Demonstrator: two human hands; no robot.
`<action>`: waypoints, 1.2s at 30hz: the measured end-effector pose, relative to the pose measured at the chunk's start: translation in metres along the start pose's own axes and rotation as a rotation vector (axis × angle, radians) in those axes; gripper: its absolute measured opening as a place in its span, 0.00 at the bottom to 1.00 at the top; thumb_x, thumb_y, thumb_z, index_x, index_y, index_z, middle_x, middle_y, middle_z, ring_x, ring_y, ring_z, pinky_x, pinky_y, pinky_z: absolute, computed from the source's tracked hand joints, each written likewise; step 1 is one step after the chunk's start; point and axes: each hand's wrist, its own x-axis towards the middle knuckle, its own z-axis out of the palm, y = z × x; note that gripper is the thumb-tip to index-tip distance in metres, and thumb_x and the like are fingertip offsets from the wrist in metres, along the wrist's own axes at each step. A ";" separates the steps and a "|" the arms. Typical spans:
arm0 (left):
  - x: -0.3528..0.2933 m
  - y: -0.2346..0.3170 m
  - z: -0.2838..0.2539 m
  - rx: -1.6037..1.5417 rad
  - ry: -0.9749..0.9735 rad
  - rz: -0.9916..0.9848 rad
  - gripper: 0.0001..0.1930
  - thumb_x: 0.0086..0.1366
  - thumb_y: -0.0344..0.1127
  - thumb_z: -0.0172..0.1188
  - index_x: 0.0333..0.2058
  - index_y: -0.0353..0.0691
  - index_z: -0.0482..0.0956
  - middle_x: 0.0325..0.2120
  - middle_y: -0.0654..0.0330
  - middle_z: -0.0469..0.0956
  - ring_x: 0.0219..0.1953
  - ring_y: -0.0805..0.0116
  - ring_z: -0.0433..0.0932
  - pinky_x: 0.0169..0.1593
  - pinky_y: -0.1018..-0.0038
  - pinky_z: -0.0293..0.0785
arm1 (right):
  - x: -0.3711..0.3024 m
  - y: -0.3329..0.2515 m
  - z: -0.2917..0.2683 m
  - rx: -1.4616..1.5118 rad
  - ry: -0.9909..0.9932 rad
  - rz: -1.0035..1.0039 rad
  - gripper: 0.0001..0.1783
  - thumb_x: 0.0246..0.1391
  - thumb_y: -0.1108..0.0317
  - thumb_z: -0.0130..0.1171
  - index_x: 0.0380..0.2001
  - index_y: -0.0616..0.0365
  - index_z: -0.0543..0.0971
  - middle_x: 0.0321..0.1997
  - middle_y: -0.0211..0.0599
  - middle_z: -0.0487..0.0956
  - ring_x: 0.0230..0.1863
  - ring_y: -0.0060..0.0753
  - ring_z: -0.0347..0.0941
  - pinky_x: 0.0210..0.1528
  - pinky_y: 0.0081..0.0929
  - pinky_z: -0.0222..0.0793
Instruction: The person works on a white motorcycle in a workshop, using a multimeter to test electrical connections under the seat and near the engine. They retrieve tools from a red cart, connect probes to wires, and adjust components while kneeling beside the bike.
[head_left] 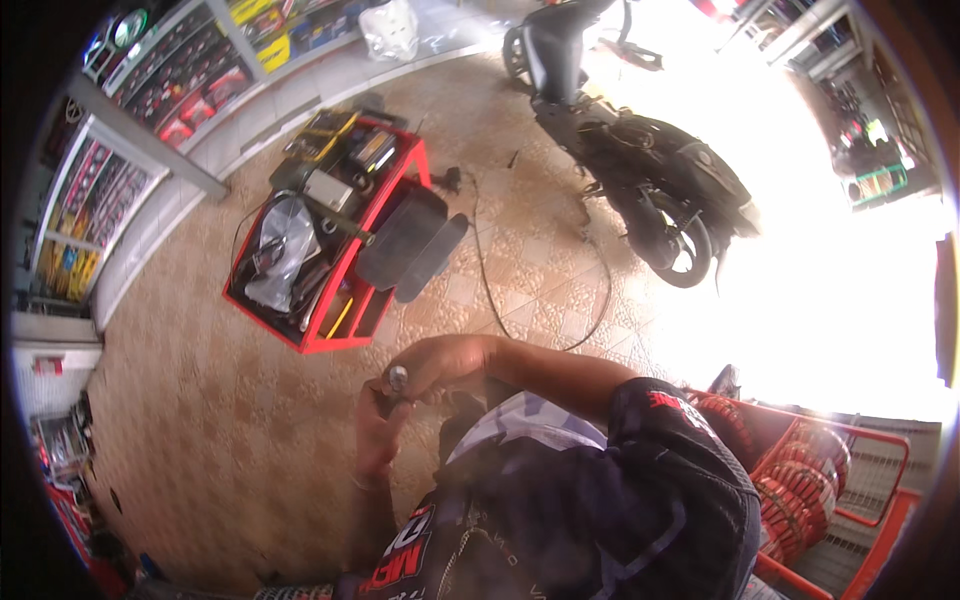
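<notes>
Both hands meet in front of my body, above the tiled floor. My right hand (445, 362) reaches in from the right with its fingers curled round a small silver metal piece (398, 378), whose rounded, shiny end shows between the hands. Just below, my left hand (378, 430) is closed against the same piece, thumb and fingers pressed near its lower side. The rest of the piece is hidden by the fingers, and its exact kind cannot be made out.
A red tool cart (320, 335) with tools and a plastic bag stands ahead, left. A black stool seat (405, 240) is beside it. A hose (490, 290) crosses the floor towards a black motorcycle (650, 170). An orange rack (890, 520) with round coils is at right.
</notes>
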 end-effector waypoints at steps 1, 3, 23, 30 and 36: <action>-0.004 -0.002 0.015 0.058 0.016 -0.030 0.15 0.66 0.29 0.63 0.46 0.38 0.67 0.37 0.63 0.75 0.38 0.74 0.76 0.43 0.76 0.74 | -0.016 0.003 0.003 -0.072 0.001 -0.057 0.17 0.59 0.69 0.62 0.51 0.62 0.76 0.38 0.35 0.84 0.33 0.24 0.81 0.33 0.19 0.75; -0.017 -0.011 0.040 -0.002 -0.002 -0.036 0.15 0.64 0.27 0.66 0.44 0.38 0.69 0.34 0.65 0.75 0.36 0.77 0.74 0.40 0.78 0.72 | -0.048 0.014 0.011 -0.291 0.117 -0.040 0.19 0.60 0.68 0.62 0.52 0.63 0.75 0.36 0.35 0.83 0.33 0.24 0.81 0.33 0.20 0.75; -0.096 -0.098 0.501 0.165 -0.427 -0.153 0.15 0.62 0.32 0.71 0.43 0.38 0.74 0.31 0.68 0.75 0.31 0.80 0.71 0.35 0.81 0.70 | -0.584 0.189 0.029 -0.346 1.193 -0.651 0.11 0.57 0.72 0.67 0.43 0.62 0.83 0.40 0.33 0.86 0.43 0.19 0.81 0.48 0.22 0.77; -0.056 -0.115 0.666 -0.007 -0.808 -0.260 0.13 0.64 0.29 0.69 0.44 0.37 0.75 0.33 0.66 0.79 0.32 0.81 0.75 0.36 0.81 0.72 | -0.719 0.223 0.028 -0.316 1.643 -0.816 0.14 0.58 0.70 0.66 0.46 0.63 0.81 0.40 0.37 0.85 0.44 0.26 0.80 0.49 0.26 0.75; -0.014 -0.133 0.797 0.045 -1.011 -0.287 0.14 0.64 0.32 0.70 0.44 0.39 0.76 0.35 0.70 0.78 0.36 0.85 0.73 0.40 0.85 0.72 | -0.819 0.227 0.005 -0.394 1.923 -0.612 0.13 0.57 0.70 0.66 0.45 0.61 0.84 0.42 0.38 0.85 0.44 0.29 0.83 0.48 0.26 0.77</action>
